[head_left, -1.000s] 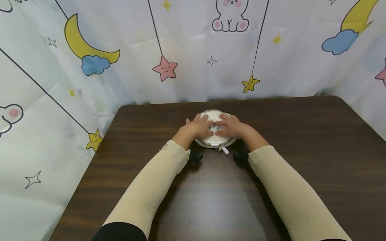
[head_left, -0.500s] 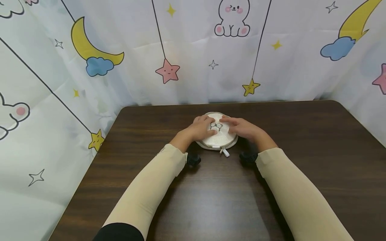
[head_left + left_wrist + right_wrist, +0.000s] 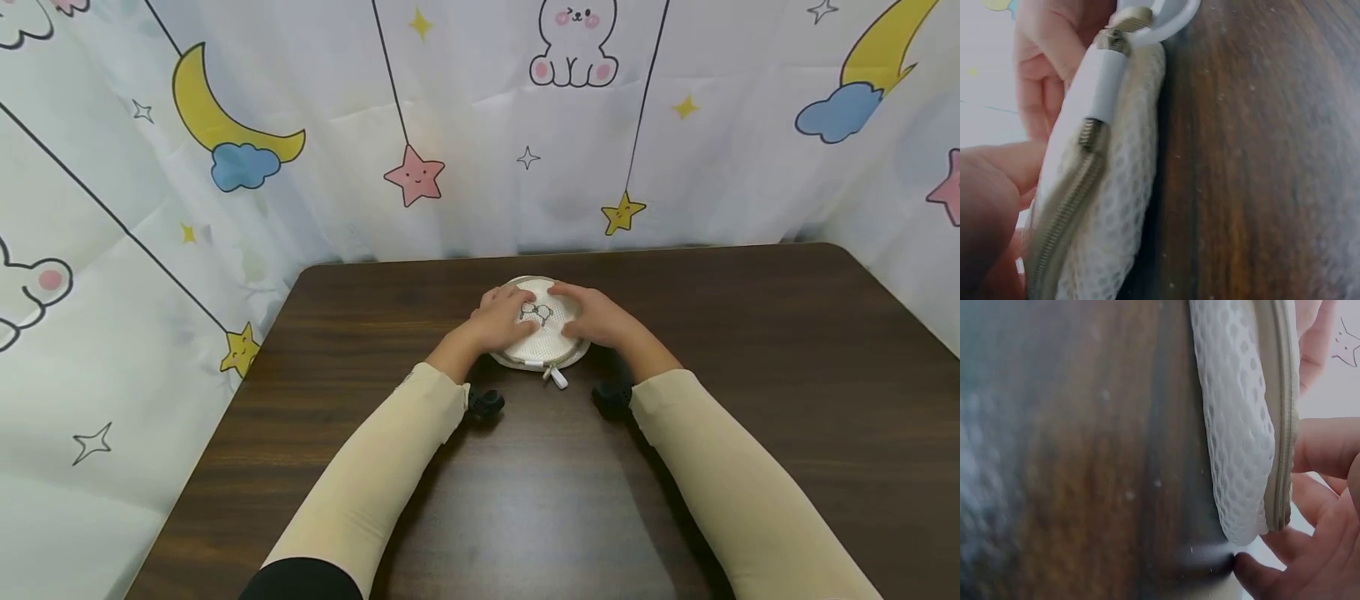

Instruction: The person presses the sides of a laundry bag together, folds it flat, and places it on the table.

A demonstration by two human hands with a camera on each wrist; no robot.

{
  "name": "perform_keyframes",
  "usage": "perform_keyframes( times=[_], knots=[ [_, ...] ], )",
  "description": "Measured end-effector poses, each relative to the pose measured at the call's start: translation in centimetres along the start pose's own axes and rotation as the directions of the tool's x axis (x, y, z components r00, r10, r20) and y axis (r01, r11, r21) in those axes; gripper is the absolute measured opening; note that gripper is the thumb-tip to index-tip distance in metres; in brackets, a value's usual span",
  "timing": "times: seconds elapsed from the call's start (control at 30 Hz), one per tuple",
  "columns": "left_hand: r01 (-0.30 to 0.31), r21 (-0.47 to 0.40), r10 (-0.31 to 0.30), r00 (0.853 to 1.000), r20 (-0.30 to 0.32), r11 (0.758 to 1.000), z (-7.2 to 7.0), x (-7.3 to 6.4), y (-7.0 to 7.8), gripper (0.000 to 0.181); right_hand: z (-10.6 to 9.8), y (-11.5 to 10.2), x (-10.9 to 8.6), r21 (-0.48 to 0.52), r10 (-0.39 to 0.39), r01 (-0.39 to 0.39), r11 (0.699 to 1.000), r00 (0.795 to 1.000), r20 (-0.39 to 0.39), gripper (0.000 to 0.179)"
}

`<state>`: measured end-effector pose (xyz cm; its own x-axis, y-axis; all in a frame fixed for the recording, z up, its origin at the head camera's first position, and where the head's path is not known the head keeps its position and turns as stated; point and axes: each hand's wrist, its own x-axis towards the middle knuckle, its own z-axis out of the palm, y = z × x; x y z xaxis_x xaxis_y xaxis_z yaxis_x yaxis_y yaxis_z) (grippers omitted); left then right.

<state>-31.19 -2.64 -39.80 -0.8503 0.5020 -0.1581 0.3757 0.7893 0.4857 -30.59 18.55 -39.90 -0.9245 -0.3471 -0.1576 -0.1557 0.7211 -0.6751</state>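
Note:
A round white mesh laundry bag (image 3: 551,337) with a small line drawing on top lies near the table's far edge. Its beige zipper (image 3: 1066,212) runs round the side, and a white pull tab (image 3: 559,379) points toward me. My left hand (image 3: 498,321) rests on the bag's left part, fingers over the top and thumb toward the middle. My right hand (image 3: 603,321) lies at the right part, thumb and forefinger spread over the top. In the right wrist view, the other fingers (image 3: 1260,575) reach down beside the bag's mesh rim. The bag's far left edge is hidden.
The dark brown wooden table (image 3: 555,500) stretches toward me and to both sides. Behind it hangs a white curtain (image 3: 480,108) printed with moons, stars and bears. Black wrist devices (image 3: 486,404) sit under both cuffs.
My right hand has drawn back from the bag's middle to its right side, uncovering the drawing. My left hand has stayed on the left part with small shifts.

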Motion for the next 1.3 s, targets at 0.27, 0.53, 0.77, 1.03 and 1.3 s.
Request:
perform_keyframes(
  times=[0.27,0.53,0.77,1.03,1.3],
  knots=[
    [-0.003,-0.029,0.002,0.999,-0.044,1.000,-0.4,-0.1,0.1,0.052,-0.3,-0.7,-0.9,-0.094,-0.018,0.007,0.996,0.994,-0.111,0.046],
    [-0.050,0.039,0.053,0.996,-0.071,0.998,-1.0,-1.0,0.3,0.057,0.3,-1.7,-1.5,-0.229,-0.144,0.105,0.968,0.977,-0.160,0.046],
    [-0.055,0.075,0.064,0.989,-0.130,0.996,-3.3,-2.6,0.7,0.053,-0.3,-2.5,-1.9,-0.165,-0.169,0.145,0.976,0.975,-0.142,0.052],
    [-0.090,0.118,0.092,0.996,-0.006,0.989,-3.7,-2.9,0.4,0.058,0.0,-3.7,-1.1,-0.179,-0.164,0.177,0.968,0.983,0.081,0.068],
    [0.040,0.140,-0.037,0.999,-0.024,0.989,-2.9,-2.2,0.1,0.058,0.2,-3.9,-0.5,-0.242,-0.092,0.121,0.963,0.987,0.131,0.071]
  ],
)
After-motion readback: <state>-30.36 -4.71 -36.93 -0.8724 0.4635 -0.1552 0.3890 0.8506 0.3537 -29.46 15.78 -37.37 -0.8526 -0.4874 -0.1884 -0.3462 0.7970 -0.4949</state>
